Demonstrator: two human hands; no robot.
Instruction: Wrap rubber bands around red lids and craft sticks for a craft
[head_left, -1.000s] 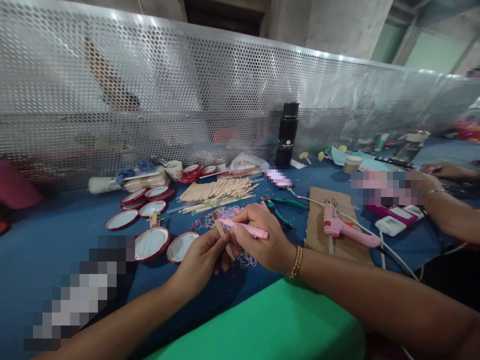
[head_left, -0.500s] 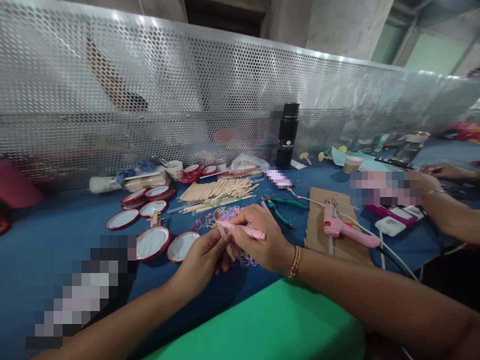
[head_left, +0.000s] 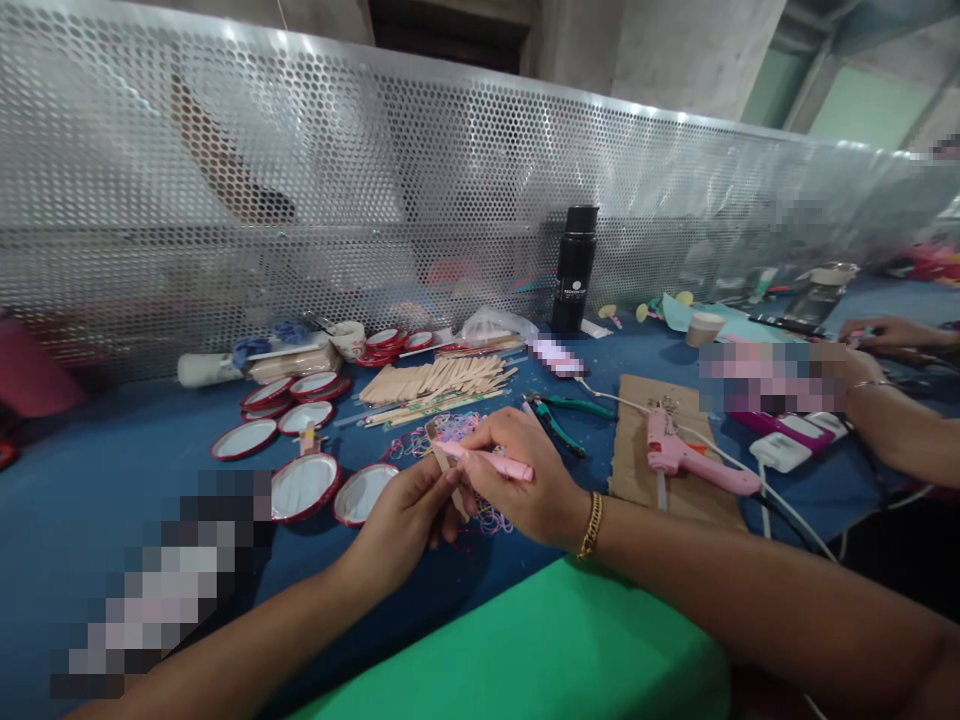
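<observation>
Between the fingers of my left hand (head_left: 409,505) is a flat wooden craft stick (head_left: 441,458), held at a slant. My right hand (head_left: 521,470), with a gold bracelet at its wrist, grips a pink marker (head_left: 499,462) whose tip meets the stick near its upper end. Under and behind both hands lies a tangle of multicoloured thread (head_left: 457,427). A pile of wooden craft sticks (head_left: 439,380) lies beyond it. Several red-rimmed jar lids (head_left: 306,487) rest to the left of my left hand.
Green-handled pliers (head_left: 559,425) lie past my right hand. A pink glue gun (head_left: 679,455) sits on cardboard (head_left: 626,450), with white cables around it. A black bottle (head_left: 576,270) stands before the perforated metal screen (head_left: 450,180). At right, a co-worker's arm (head_left: 900,420) reaches over the table.
My hands, the stick and the marker stay in nearly the same place; the marker's rear end shifts very slightly. The co-worker's far hand at right has moved a little.
</observation>
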